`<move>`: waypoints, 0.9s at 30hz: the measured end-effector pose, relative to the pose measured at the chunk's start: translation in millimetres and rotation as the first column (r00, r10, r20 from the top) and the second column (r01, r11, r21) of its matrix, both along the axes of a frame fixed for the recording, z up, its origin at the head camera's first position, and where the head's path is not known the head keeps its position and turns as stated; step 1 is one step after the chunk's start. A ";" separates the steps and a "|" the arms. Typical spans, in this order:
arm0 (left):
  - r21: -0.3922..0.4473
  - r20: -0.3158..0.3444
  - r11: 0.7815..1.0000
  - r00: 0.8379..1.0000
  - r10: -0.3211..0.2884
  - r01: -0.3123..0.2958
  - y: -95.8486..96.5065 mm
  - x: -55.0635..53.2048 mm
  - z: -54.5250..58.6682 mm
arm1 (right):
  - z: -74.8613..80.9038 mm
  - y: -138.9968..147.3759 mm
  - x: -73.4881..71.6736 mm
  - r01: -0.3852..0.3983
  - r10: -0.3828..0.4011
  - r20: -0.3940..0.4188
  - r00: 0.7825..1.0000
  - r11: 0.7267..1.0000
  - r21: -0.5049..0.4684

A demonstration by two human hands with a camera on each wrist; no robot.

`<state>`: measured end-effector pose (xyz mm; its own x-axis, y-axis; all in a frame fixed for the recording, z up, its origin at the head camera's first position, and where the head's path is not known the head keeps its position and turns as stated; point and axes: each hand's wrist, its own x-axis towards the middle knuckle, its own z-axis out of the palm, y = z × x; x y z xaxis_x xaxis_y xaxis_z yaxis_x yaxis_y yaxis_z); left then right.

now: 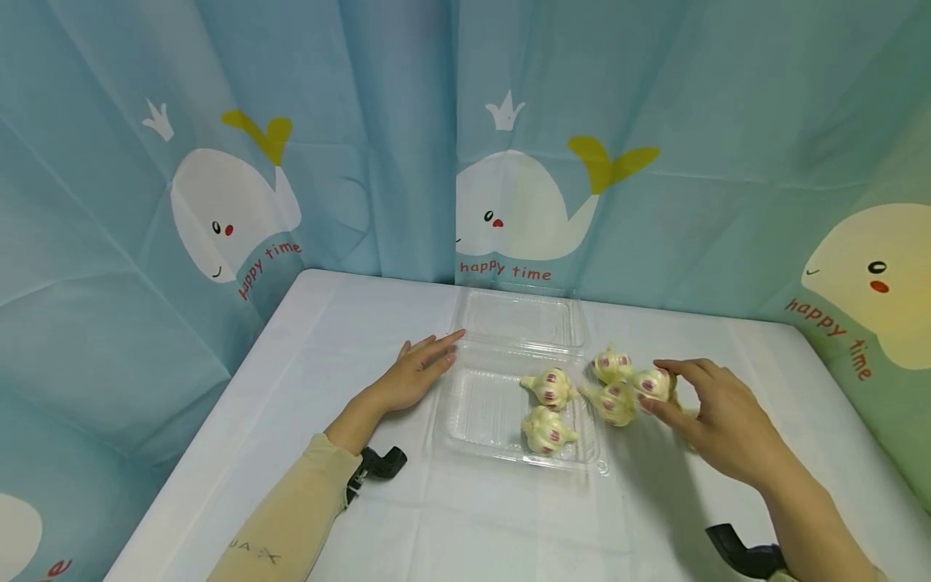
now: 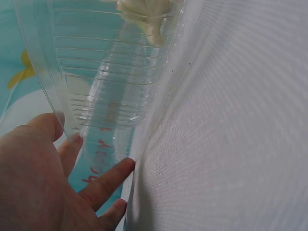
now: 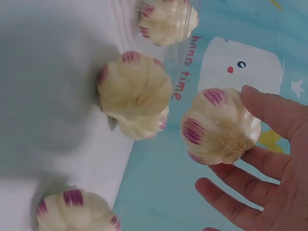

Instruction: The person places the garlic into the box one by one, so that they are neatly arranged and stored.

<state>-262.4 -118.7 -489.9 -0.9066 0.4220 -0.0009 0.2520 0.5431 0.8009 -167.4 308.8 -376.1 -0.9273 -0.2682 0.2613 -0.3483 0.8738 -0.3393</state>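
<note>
My right hand [image 1: 735, 428] pinches a garlic bulb [image 3: 221, 127] between thumb and fingers. In the right wrist view its root end faces the palm and the bulb is held above the table. Two more garlic bulbs [image 1: 613, 403] lie just left of it, beside the clear plastic container [image 1: 465, 408]. Another garlic bulb [image 3: 77, 211] is mostly hidden behind the right hand in the head view. Inside the container, on its right side, sit two garlic bulbs [image 1: 548, 430]. My left hand [image 1: 410, 376] has its fingers extended, with thumb and index fingertips at the container's left rim.
The container's clear lid [image 1: 520, 318] lies folded back toward the curtain [image 1: 407, 145], which hangs along the back and sides. A white cloth covers the table [image 1: 349, 323]. Black wrist mounts [image 1: 745, 554] sit on both forearms.
</note>
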 end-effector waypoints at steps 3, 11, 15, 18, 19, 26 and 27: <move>-0.001 -0.002 1.000 1.000 -0.001 0.001 -0.1 -0.8 -1.0 | 2.3 -4.2 0.6 -0.008 0.008 0.009 1.000 1.000 -0.002; -0.003 -0.002 1.000 1.000 0.008 -0.008 0.2 -2.1 -2.3 | 5.5 -14.8 0.6 -0.051 0.051 -0.001 0.999 0.999 0.013; -0.003 0.002 1.000 1.000 0.007 -0.007 0.9 -1.8 -1.6 | 5.2 -20.8 0.4 -0.071 0.072 -0.010 0.997 0.997 0.036; -0.003 0.001 1.000 1.000 0.004 -0.004 1.1 -1.2 -0.8 | 5.1 -25.3 1.1 -0.088 0.088 -0.004 0.996 0.995 0.046; -0.004 0.001 1.000 1.000 0.003 -0.003 1.0 -1.1 -0.7 | 5.0 -26.6 1.3 -0.093 0.093 0.000 0.996 0.995 0.046; -0.002 -0.003 1.000 1.000 -0.001 0.001 -0.4 -2.1 -1.3 | 2.8 -34.1 1.5 -0.112 0.112 0.021 0.994 0.993 0.041; -0.003 -0.002 1.000 1.000 -0.001 0.001 -0.7 -2.4 -1.7 | 2.6 -34.9 1.4 -0.113 0.112 0.028 0.993 0.993 0.041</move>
